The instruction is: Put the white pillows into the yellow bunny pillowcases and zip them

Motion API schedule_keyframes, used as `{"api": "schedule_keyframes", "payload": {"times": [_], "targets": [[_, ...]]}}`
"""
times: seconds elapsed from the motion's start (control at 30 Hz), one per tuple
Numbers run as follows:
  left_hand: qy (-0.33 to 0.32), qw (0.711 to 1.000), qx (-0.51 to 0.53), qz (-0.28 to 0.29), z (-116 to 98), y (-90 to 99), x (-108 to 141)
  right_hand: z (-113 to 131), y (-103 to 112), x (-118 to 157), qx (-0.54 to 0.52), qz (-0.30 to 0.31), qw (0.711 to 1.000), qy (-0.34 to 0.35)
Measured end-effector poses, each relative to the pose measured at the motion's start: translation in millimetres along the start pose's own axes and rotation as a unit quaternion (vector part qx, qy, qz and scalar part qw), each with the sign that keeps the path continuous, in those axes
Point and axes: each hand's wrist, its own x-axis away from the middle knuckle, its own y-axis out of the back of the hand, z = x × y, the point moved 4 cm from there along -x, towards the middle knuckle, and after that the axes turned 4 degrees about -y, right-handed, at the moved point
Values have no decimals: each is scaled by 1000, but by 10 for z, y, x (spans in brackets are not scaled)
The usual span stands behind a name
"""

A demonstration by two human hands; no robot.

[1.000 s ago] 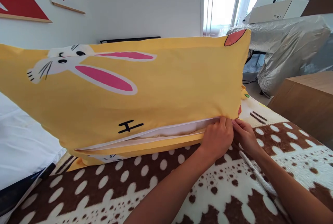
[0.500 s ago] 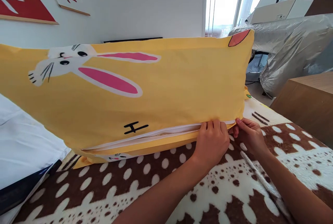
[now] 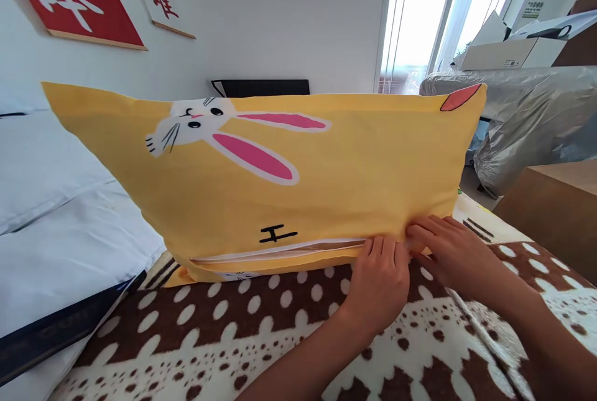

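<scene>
A yellow pillow [image 3: 354,171] with a rabbit print stands on its long edge in front of me. Along its lower edge the pillowcase's opening [image 3: 298,249] gapes, with a white strip along it. My left hand [image 3: 380,280] is closed on the lower lip of this opening, fingers curled over the fabric. Close beside it, my right hand [image 3: 445,255] grips the pillowcase near the opening's right end. The right hand's fingertips are partly hidden by folds, and I cannot make out a zipper pull.
Under the pillow lies a brown and white patterned blanket [image 3: 261,326]. White bedding [image 3: 60,252] with a dark band is at the left. A brown box-like piece [image 3: 555,208] stands at the right, before a plastic-wrapped bulk [image 3: 527,121] with an open carton [image 3: 513,53] on it.
My right hand has moved left along the lower edge, from the corner to beside my left hand. The opening's right end is now drawn together under it. The view has shifted left.
</scene>
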Motion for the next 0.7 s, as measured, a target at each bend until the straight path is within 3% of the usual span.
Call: {"api": "schedule_keyframes", "payload": {"times": [0.03,0.1,0.27,0.47,0.57,0.7], "targets": [[10,1000,10,-6,18,-18,-5,75,1,-98,36,51,998,12],[24,999,19,-14,60,-57,-11,173,-21,-257,82,90,993,2],[38,999,-10,-6,185,-108,17,239,-181,-391,18,66,998,-3],[72,996,-42,-9,321,2,77,7,-235,-306,-39,92,995,-9],[103,993,-59,-28,352,62,109,-18,-244,-309,-29,65,997,3],[109,992,-50,-31,354,71,130,136,-254,-356,-28,-43,998,34]]}}
